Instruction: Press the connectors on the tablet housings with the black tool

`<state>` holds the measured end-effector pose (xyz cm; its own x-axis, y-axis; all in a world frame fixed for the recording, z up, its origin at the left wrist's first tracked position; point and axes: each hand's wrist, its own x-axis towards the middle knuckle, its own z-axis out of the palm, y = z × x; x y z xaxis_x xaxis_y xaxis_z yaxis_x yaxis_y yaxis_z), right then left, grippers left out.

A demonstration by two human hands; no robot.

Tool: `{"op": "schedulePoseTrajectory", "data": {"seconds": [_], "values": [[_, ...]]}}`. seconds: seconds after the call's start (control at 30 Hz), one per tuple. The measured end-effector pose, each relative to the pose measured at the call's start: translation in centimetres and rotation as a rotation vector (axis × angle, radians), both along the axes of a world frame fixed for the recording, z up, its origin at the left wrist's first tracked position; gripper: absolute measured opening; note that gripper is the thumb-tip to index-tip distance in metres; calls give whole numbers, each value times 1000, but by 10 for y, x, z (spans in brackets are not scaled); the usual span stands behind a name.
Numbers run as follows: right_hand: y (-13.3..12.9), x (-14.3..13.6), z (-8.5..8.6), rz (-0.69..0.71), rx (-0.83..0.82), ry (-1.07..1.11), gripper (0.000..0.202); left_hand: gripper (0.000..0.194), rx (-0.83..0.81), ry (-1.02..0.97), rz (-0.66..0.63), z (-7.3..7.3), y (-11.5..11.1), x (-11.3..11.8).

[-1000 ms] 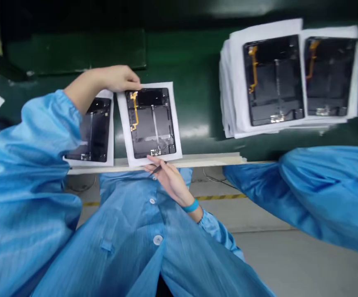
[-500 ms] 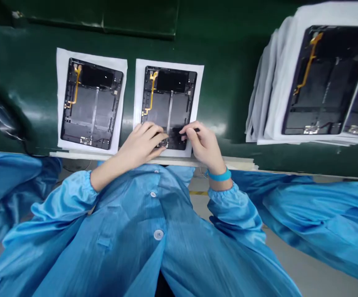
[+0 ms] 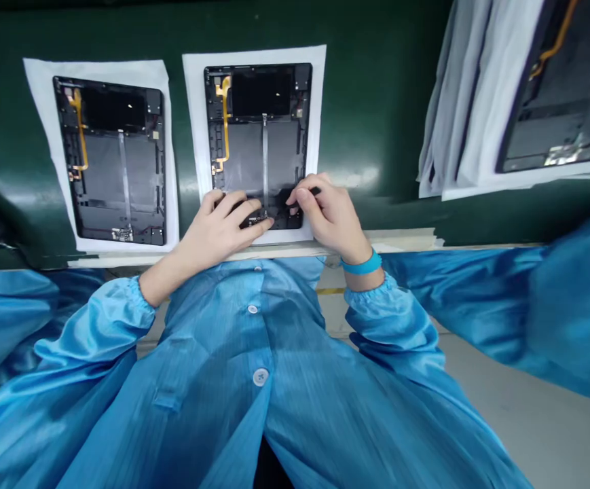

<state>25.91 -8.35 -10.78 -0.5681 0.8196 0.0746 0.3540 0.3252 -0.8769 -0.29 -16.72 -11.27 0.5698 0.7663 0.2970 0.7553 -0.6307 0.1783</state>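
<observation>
So the open black tablet-shaped device (image 3: 245, 153) lies on the green desk (image 3: 371, 115), long axis pointing away from the body. Its near end's under 2 hands: left hand (image 3: 220, 229) fingers spread, right hand (image 3: 329, 213) curled, can't tell around what.

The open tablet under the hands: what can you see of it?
The tablet lies flat on a white sheet, its black, hard-looking shell open. Inside show a shiny black rectangle, an orange ribbon, a pale central strip and grey panels. The left hand covers part of its near end; the right hand curls over its near right corner.
</observation>
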Motion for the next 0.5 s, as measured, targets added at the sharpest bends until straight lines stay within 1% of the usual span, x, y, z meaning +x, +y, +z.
{"op": "schedulePoseTrajectory", "data": {"seconds": [0.1, 0.17, 0.27, 0.33, 0.37, 0.5], "values": [[1, -1, 0, 7, 1, 15, 50, 26, 20, 51, -67, 7, 5, -3], [1, 2, 0, -15, -28, 46, 51, 24, 43, 73, -93, 13, 9, -5], [-2, 8, -1, -139, -74, 102, 54, 25, 43, 97, -129, 19, 14, -6], [-5, 12, -2, -210, -66, 105, 55, 27, 33, 109, -159, 20, 17, -8], [-7, 13, -3, -224, -58, 95, 55, 27, 31, 109, -174, 20, 19, -8], [-11, 13, -2, -202, -46, 46, 58, 32, 9, 114, -205, 20, 21, -10]]}}
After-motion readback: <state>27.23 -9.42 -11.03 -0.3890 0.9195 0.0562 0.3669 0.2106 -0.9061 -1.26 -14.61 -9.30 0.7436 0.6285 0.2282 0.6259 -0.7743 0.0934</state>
